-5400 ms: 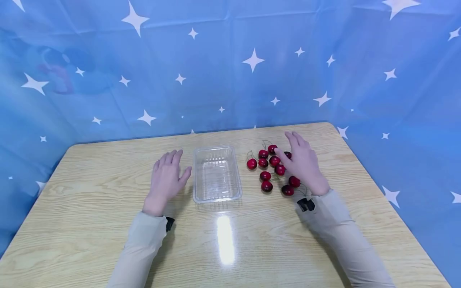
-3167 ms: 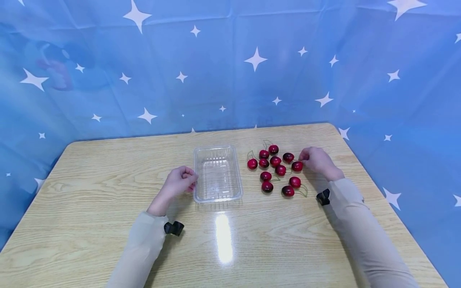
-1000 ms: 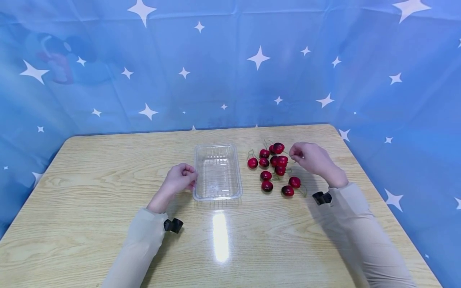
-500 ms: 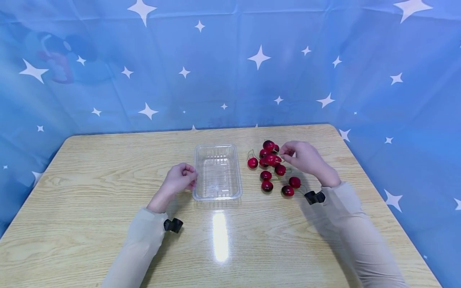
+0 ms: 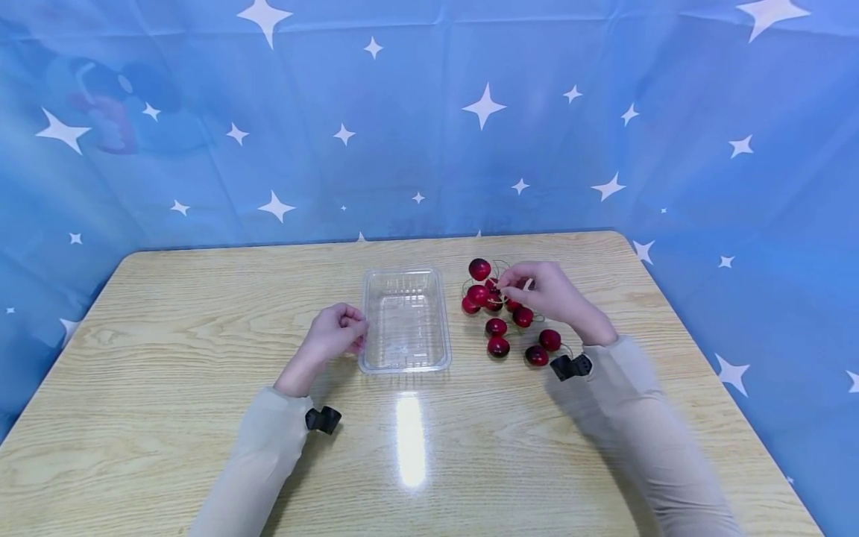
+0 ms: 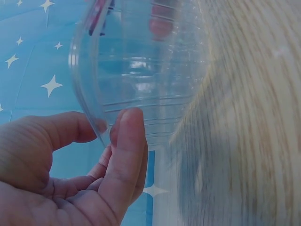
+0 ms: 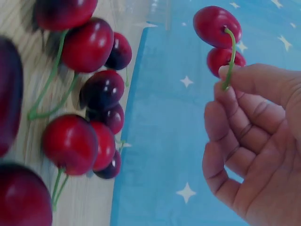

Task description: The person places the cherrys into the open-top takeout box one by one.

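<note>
My left hand [image 5: 332, 333] pinches the left rim of a clear plastic container [image 5: 406, 369], thumb on one side and fingers on the other, as the left wrist view shows closely. Between thumb and index finger, my right hand [image 5: 546, 294] holds the green stem of a pair of cherries [image 7: 217, 27]. Both fruits hang off the table, one dark red and one brighter, left of the fingers in the head view. Beneath and around them lie several loose cherries [image 5: 498, 347], partly covered by the right hand and the held pair.
The wooden table [image 5: 168, 358] extends around the container and cherries. A blue curtain with white stars [image 5: 429, 134] hangs behind it. Near the front of the container, a bright light reflection [image 5: 411, 440] falls on the tabletop.
Both hands were spread at first; the left then took the container's rim and stayed there. My right hand took a cherry pair by its stem, lifted it and carried it left toward the container.
</note>
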Demonstrator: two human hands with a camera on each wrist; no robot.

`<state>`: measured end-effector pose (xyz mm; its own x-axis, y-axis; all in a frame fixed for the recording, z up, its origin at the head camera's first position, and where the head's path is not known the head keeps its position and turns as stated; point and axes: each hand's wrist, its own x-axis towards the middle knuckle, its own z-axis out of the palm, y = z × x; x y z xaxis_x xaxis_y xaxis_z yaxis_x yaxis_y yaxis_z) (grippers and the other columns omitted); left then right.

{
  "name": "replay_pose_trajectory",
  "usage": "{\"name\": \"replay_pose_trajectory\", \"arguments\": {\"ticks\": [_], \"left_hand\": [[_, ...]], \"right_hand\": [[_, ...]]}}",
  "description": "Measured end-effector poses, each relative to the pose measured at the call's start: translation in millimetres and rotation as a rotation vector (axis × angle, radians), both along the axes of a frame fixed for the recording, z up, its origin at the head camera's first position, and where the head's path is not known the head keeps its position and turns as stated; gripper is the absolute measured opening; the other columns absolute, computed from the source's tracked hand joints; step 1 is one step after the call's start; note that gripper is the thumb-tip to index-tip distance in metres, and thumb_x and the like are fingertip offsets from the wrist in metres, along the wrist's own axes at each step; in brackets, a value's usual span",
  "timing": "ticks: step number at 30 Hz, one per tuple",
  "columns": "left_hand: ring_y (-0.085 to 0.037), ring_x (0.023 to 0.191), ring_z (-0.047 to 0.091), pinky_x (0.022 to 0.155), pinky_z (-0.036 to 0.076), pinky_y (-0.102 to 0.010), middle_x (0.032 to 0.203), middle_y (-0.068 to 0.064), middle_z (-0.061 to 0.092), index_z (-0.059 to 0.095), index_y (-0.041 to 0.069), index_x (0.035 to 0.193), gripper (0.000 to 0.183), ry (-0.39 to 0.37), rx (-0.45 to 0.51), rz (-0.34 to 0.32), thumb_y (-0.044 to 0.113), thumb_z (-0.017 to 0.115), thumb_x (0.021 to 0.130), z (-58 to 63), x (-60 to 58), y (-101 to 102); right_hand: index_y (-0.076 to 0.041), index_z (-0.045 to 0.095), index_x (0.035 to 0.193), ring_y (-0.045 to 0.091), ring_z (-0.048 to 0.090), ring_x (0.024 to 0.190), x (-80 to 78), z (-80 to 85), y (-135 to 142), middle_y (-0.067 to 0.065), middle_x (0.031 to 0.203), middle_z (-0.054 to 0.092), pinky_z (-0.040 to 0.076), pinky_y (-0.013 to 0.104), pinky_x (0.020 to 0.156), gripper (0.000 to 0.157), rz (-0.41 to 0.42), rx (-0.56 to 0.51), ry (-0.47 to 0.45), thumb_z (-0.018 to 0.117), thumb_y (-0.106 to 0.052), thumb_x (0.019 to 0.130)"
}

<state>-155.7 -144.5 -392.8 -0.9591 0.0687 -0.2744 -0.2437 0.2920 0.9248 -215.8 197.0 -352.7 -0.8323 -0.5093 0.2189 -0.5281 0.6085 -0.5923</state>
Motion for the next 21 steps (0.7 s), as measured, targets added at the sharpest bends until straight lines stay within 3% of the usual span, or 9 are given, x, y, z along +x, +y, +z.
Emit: {"name": "replay_pose_trajectory", "arguments": {"ticks": [10,21], "left_hand": [[-0.014,0.062,0.058,0.06,0.057,-0.028,0.072,-0.006,0.053,0.052,-0.006,0.099,0.012,0.005,-0.009,0.007,0.004,0.054,0.092,0.6,0.6,0],[-0.014,0.062,0.057,0.059,0.056,-0.027,0.071,-0.006,0.053,0.051,-0.006,0.1,0.012,0.009,-0.003,-0.003,0.004,0.054,0.092,1.1,0.3,-1]], "right_hand": [[-0.001,0.069,0.093,0.015,0.052,0.066,-1.9,-0.7,-18,0.004,0.082,0.067,0.046,0.021,0.058,0.008,0.04,-0.073,-0.132,0.064,-0.005,0.087],[-0.001,0.07,0.094,0.016,0.05,0.064,-5.1,-0.1,-44,0.008,0.085,0.068,0.044,0.022,0.056,0.009,0.102,-0.111,-0.213,0.064,-0.005,0.088]]}}
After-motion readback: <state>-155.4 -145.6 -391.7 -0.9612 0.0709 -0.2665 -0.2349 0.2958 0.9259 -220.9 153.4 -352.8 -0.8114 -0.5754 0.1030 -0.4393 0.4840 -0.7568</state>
